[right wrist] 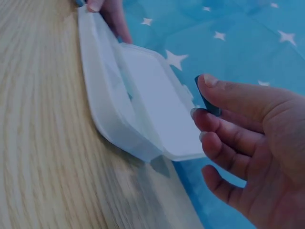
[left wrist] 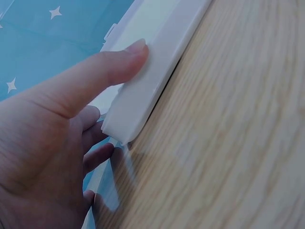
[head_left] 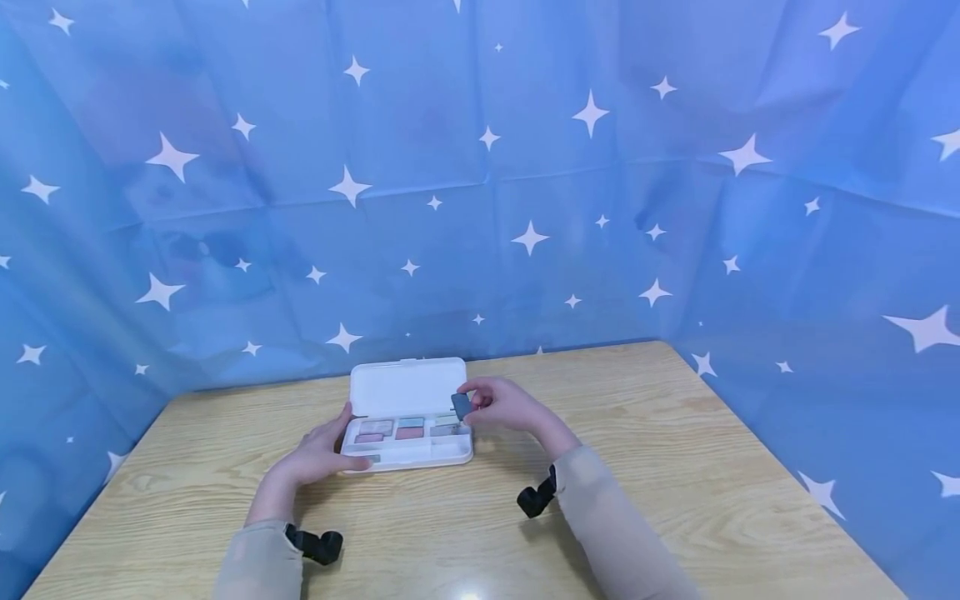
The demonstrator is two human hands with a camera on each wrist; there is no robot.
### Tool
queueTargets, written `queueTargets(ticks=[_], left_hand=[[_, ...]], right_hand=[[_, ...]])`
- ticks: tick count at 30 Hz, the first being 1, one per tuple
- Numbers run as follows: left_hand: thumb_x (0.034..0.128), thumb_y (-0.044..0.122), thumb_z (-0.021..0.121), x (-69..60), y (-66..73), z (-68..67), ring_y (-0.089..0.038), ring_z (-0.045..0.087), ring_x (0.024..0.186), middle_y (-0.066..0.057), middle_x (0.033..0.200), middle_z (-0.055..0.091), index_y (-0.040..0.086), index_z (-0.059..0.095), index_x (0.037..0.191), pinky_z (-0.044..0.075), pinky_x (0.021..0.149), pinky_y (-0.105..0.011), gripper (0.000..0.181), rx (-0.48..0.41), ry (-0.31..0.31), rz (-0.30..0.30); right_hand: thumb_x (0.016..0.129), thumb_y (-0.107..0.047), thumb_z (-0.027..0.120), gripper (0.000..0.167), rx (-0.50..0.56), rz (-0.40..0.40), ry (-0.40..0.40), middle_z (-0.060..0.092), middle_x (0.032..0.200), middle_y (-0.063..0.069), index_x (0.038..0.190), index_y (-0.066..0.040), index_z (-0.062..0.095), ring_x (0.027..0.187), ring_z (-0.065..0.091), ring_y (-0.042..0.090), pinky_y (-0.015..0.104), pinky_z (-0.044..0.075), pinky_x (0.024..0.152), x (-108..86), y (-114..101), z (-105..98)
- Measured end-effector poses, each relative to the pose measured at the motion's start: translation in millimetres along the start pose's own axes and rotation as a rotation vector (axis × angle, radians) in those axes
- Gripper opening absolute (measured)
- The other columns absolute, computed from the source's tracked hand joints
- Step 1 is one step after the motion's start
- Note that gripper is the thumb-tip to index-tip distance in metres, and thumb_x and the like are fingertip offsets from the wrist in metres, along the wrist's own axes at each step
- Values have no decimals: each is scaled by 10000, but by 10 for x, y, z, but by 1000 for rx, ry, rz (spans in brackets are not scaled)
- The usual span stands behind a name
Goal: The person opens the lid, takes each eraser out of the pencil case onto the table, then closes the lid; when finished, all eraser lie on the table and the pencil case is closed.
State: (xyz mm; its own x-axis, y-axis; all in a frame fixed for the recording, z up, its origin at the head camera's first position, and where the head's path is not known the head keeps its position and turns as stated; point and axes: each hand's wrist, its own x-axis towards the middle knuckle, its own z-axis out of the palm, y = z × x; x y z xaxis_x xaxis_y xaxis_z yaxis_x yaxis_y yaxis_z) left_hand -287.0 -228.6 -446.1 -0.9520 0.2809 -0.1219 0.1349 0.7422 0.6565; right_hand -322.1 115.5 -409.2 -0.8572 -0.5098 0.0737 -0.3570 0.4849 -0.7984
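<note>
An open white plastic case lies on the table with its lid folded back. Its compartments hold several small flat blocks, among them a pink block and a bluish one. My left hand holds the case's left end, the thumb across the front rim and the fingers along the side. Above the case's right end, my right hand pinches a small dark grey-blue flat piece between thumb and fingers. In the right wrist view the piece appears thin, seen edge-on.
A wood-grain table carries the case near its back edge. Behind and beside it hangs a blue curtain with white stars. Black wrist cameras are strapped over both sleeves.
</note>
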Motion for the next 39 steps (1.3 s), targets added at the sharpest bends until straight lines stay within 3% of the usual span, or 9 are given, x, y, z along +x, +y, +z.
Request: queueTargets(ticks=[13,23,30,39], left_hand=[[763,456,783,-19,-17,-22,-533,123,1372,-301,1550,143,64,76,1555,134,1049,-691,1131,0,-2,-7],[766,449,776,5,-4,-19,-515,110,1381,-283,1562,126,86,62,1559,129,1050,-692,1127,-18,-9,-1],[767,456,778,9,-13,-18,-523,117,1378,-295,1555,134,82,67,1558,134,1050,-690,1127,0,-7,-6],[763,464,777,9,-2,-2,-518,115,1384,-288,1560,128,83,69,1558,130,1055,-686,1130,-12,-12,-12]], right_hand=[[858,-153,752,459,67,35,56,619,858,41,1279,-59,595,738,543,182,313,452,657,-35,217,-81],[823,-123,775,464,-4,104,141,614,843,25,1254,-69,615,746,553,187,325,462,654,-111,359,-148],[801,-140,796,461,-26,105,162,595,863,23,1228,-66,639,747,535,189,323,454,621,-111,456,-147],[786,-138,806,443,-56,148,180,597,915,26,1199,-70,662,842,566,185,343,480,723,-98,566,-75]])
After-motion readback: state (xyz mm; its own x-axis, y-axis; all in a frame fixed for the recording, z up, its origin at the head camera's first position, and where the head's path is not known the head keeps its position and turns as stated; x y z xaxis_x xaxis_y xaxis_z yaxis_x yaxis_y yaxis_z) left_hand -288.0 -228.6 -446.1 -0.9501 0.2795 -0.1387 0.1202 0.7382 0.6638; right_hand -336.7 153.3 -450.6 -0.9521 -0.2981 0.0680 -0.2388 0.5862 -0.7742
